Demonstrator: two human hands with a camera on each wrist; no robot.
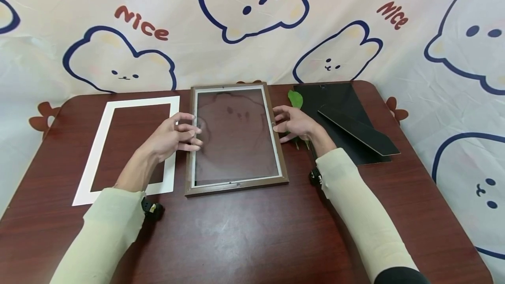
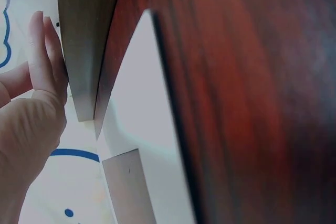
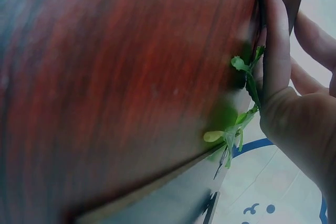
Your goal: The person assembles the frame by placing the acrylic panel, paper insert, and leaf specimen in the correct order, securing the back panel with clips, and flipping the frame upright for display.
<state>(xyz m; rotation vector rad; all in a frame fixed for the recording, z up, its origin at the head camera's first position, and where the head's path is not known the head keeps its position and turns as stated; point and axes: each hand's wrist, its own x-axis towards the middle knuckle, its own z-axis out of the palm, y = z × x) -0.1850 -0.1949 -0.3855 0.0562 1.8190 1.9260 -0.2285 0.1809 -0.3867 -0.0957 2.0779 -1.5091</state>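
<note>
A brown picture frame [image 1: 236,185] with a pale inner border lies on the table, a clear pane [image 1: 236,139] inside it. My left hand [image 1: 167,139] is at its left side, fingers loosely spread and reaching over the edge. In the left wrist view, those fingers [image 2: 43,61] look fairly straight beside the frame's side [image 2: 86,45]. At the opposite edge, my right hand [image 1: 297,122] touches the frame with relaxed fingers. One straight finger [image 3: 277,40] lies along the frame's outer side in the right wrist view. Neither hand visibly grips anything.
A white mat border [image 1: 91,161] lies left of the frame, partly under my left forearm. To the right is a black backing board [image 1: 355,104] with a folded stand [image 1: 360,130]. Green leaves [image 1: 295,98] lie beside my right hand. A patterned cloth [image 1: 244,56] hangs behind the table.
</note>
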